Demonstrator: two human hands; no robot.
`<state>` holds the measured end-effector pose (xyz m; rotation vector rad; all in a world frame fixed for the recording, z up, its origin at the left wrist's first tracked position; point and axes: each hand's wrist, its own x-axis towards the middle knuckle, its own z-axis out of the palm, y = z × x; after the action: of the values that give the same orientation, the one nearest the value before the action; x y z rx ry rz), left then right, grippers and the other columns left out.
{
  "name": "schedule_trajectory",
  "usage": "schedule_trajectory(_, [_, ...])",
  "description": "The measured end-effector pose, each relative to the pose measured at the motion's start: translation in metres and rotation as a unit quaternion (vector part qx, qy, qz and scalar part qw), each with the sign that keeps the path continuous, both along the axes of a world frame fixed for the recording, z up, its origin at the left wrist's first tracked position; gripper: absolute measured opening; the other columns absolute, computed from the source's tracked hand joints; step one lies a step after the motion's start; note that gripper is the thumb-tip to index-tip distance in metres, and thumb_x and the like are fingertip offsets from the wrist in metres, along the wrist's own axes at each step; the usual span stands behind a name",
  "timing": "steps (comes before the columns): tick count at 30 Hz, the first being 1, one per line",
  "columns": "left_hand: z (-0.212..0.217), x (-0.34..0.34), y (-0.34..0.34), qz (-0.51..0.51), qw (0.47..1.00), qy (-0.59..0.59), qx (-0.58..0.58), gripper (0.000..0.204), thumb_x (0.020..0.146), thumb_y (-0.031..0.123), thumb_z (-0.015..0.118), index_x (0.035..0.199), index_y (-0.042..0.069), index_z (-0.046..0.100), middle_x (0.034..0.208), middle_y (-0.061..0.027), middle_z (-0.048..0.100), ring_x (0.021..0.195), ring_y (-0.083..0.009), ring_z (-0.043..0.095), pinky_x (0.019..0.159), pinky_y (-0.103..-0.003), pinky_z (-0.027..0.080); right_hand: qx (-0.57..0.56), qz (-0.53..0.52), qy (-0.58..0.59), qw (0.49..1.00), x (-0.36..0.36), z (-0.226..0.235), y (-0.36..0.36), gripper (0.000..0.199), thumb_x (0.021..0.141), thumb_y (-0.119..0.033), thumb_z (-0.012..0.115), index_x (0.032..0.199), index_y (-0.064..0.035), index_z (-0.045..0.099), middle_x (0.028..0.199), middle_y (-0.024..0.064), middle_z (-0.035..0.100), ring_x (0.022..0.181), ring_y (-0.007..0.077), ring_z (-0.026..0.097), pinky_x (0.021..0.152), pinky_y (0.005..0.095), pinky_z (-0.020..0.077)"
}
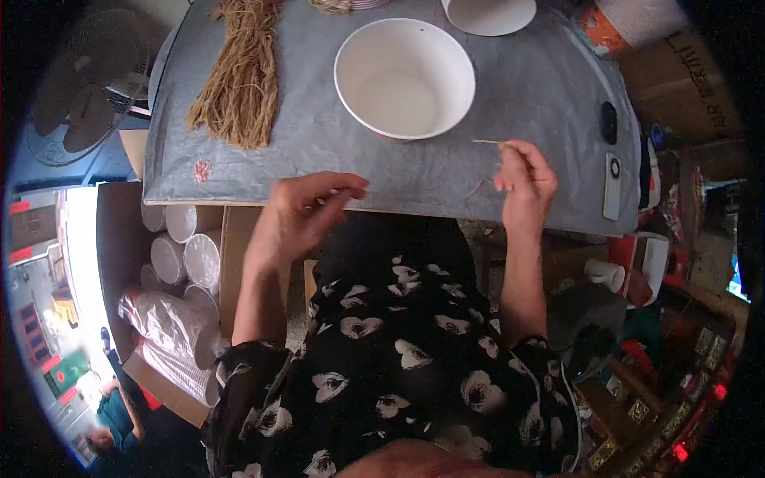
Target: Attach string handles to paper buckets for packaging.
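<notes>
My right hand [526, 179] is raised over the table's near edge, right of centre. Its thumb and fingers pinch a thin tan strand [485, 142]; one end sticks out to the left and a loose part hangs below. My left hand [307, 211] is level with the same edge, left of centre, its thumb and fingers drawn together and pointing right. Anything between those fingertips is too small to make out. Beyond both hands stands a white round tub [348, 84], its mouth facing up. A bundle of tan fibre cord [239, 88] lies at the far left.
Small reddish bits [202, 170] lie on the grey-covered table [311, 151]. A second white container [494, 14] is at the back. To the right are a black object [609, 122] and a light flat device [612, 187]. A carton [171, 390] of wrapped tubs stands lower left.
</notes>
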<state>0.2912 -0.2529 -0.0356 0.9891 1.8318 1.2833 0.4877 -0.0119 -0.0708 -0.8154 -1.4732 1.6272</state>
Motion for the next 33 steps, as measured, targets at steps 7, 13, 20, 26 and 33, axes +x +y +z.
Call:
schedule_trajectory(7, [0.001, 0.056, 0.065, 0.064, 0.983, -0.039, 0.166, 0.037, 0.088, 0.010, 0.075, 0.122, 0.003, 0.065, 0.093, -0.0059, 0.073, 0.071, -0.0084, 0.065, 0.064, -0.025, 0.055, 0.050, 0.067, 0.029, 0.996, -0.004, 0.032, -0.038, 0.008, 0.094, -0.008, 0.066, 0.095, -0.0005, 0.067, 0.070, -0.0046, 0.055, 0.058, 0.0025, 0.046, 0.052, 0.0193, 0.0361])
schedule_trajectory(13, [-0.008, 0.061, 0.069, 0.053, 0.987, -0.054, 0.144, 0.022, 0.089, 0.013, 0.075, 0.105, -0.001, 0.070, 0.083, -0.0047, 0.070, 0.071, -0.0083, 0.064, 0.061, -0.026, 0.053, 0.110, 0.100, -0.002, 0.989, 0.000, 0.029, -0.047, 0.009, 0.095, -0.009, 0.066, 0.097, -0.0008, 0.067, 0.070, -0.0048, 0.057, 0.058, 0.0015, 0.048, 0.052, 0.0187, 0.0363])
schedule_trajectory(20, [-0.011, 0.056, 0.061, 0.066, 0.984, 0.033, 0.160, 0.011, 0.088, 0.010, 0.074, 0.089, -0.001, 0.073, 0.081, -0.0073, 0.072, 0.070, -0.0119, 0.066, 0.062, -0.026, 0.052, 0.013, 0.164, 0.001, 0.986, -0.001, 0.019, -0.047, 0.011, 0.095, -0.010, 0.066, 0.100, 0.0002, 0.067, 0.071, -0.0041, 0.058, 0.058, 0.0027, 0.050, 0.051, 0.0194, 0.0391])
schedule_trajectory(26, [-0.010, 0.056, 0.059, 0.077, 0.981, 0.056, 0.170, 0.007, 0.086, 0.006, 0.075, 0.089, 0.000, 0.074, 0.083, -0.0075, 0.073, 0.071, -0.0129, 0.068, 0.065, -0.027, 0.054, 0.024, 0.185, -0.064, 0.980, -0.001, 0.014, -0.045, 0.014, 0.093, -0.012, 0.069, 0.100, -0.0001, 0.069, 0.070, -0.0064, 0.057, 0.059, 0.0019, 0.048, 0.053, 0.0180, 0.0374])
schedule_trajectory(33, [0.002, 0.042, 0.059, 0.077, 0.982, 0.090, 0.151, 0.007, 0.084, 0.006, 0.076, 0.090, 0.004, 0.075, 0.089, -0.0065, 0.072, 0.076, -0.0131, 0.068, 0.064, -0.028, 0.055, -0.029, 0.178, -0.051, 0.982, -0.004, 0.024, -0.039, 0.012, 0.093, -0.015, 0.070, 0.095, -0.0026, 0.069, 0.067, -0.0093, 0.053, 0.056, -0.0003, 0.041, 0.049, 0.0182, 0.0299])
